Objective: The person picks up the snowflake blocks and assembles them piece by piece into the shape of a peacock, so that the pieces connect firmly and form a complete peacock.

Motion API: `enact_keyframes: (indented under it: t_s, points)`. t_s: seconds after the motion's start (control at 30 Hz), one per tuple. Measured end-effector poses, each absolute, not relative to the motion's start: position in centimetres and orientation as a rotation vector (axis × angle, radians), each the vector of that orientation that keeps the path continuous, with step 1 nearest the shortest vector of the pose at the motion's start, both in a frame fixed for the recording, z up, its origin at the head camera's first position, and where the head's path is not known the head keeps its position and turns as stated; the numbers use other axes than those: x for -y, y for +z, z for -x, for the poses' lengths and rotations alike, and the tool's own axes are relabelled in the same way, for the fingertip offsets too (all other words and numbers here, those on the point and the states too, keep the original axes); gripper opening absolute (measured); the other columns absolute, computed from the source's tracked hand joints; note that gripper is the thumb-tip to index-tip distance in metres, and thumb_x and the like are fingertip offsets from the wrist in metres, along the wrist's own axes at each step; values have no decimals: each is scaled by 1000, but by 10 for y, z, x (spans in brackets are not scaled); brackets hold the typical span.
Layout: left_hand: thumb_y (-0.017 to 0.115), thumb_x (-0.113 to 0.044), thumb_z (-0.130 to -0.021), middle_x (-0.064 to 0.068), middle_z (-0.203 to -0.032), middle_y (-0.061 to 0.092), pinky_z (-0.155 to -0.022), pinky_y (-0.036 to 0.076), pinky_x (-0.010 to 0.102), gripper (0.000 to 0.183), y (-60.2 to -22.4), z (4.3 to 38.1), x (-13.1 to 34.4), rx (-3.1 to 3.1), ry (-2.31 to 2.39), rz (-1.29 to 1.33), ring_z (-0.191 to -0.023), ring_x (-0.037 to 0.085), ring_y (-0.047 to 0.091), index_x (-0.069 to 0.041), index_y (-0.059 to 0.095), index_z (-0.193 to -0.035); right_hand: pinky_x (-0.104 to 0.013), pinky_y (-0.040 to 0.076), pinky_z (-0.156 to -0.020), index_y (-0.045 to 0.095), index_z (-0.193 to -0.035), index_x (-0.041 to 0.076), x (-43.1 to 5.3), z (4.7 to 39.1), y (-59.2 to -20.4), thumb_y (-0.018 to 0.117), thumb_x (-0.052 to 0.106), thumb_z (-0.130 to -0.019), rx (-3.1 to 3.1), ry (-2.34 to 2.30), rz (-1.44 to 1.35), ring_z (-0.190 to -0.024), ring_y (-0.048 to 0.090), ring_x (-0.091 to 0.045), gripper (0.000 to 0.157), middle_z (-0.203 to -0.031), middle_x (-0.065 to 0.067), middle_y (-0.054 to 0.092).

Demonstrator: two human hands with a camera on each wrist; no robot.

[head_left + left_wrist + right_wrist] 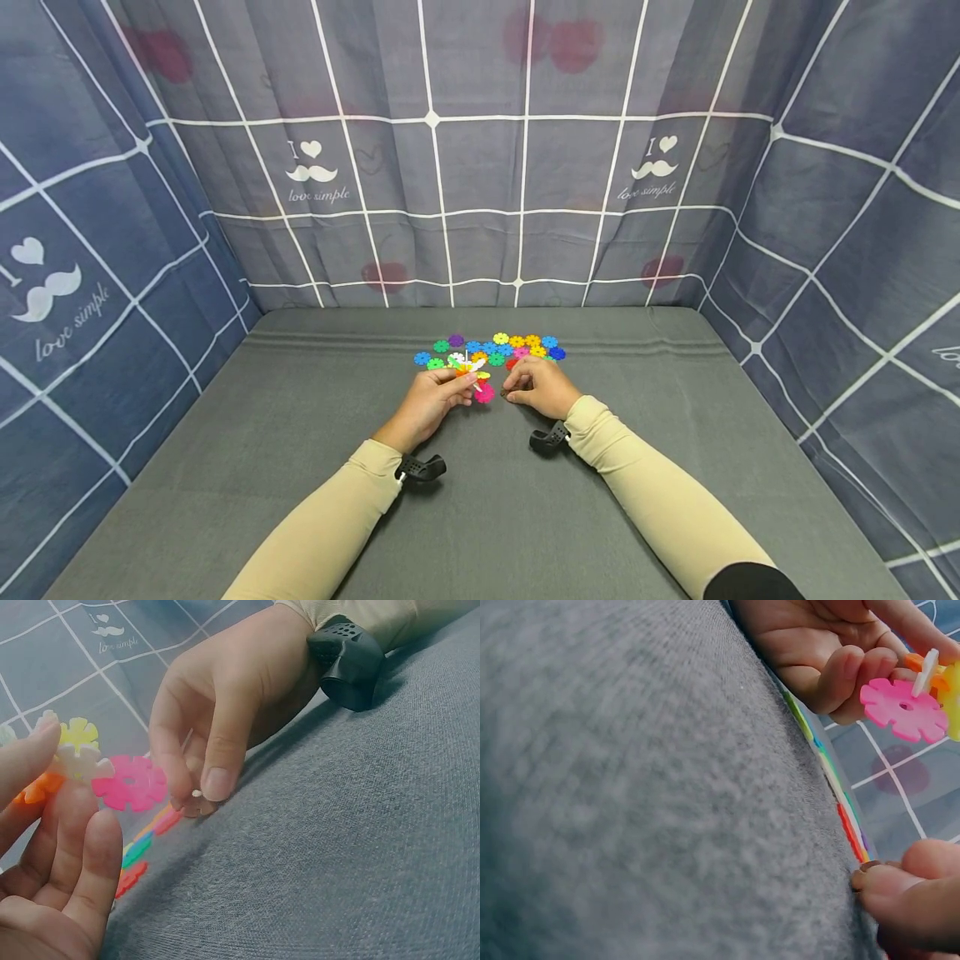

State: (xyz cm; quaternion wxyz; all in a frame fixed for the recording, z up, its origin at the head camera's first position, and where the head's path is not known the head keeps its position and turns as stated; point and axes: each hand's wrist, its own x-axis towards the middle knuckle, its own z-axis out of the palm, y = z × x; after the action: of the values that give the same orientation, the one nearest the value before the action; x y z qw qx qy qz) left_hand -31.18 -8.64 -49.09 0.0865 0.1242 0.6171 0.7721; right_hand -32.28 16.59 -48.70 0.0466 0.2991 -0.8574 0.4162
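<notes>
My left hand pinches a joined cluster of flower-shaped plastic discs between thumb and fingers. In the left wrist view the cluster shows a white disc, a yellow disc, an orange disc and a pink disc that sticks out toward the other hand. A short way to the right, my right hand holds a small brown disc between thumb and forefinger, mostly covered by the fingertips. The two hands are apart, and the brown disc does not touch the pink one.
Loose discs in many colours, among them a purple disc and a dark blue disc, lie spread on the grey cloth-covered table just beyond the hands. A checked curtain stands behind and along both sides.
</notes>
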Motion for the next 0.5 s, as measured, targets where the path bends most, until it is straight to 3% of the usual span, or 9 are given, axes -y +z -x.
enact_keyframes:
  t_s: [0.27,0.5]
  points:
    - [73,-7,-101,13,-89,72,-76,61,35,24,-491,311,86,-1854,2307,-369,-79,19,68,17,70,-107,-31,58,-71,77,-109,-1,-165,321,-483,78,-2,-94,2539,1565,-849,-81,69,-21,15,-98,-8,75]
    - [76,-10,-100,15,-91,72,-76,61,36,24,-490,310,87,-1874,2320,-369,-81,21,68,14,72,-104,-44,62,-72,69,-123,-13,-161,318,-477,73,-6,-96,2404,1807,-815,-85,71,-43,28,-106,-22,74]
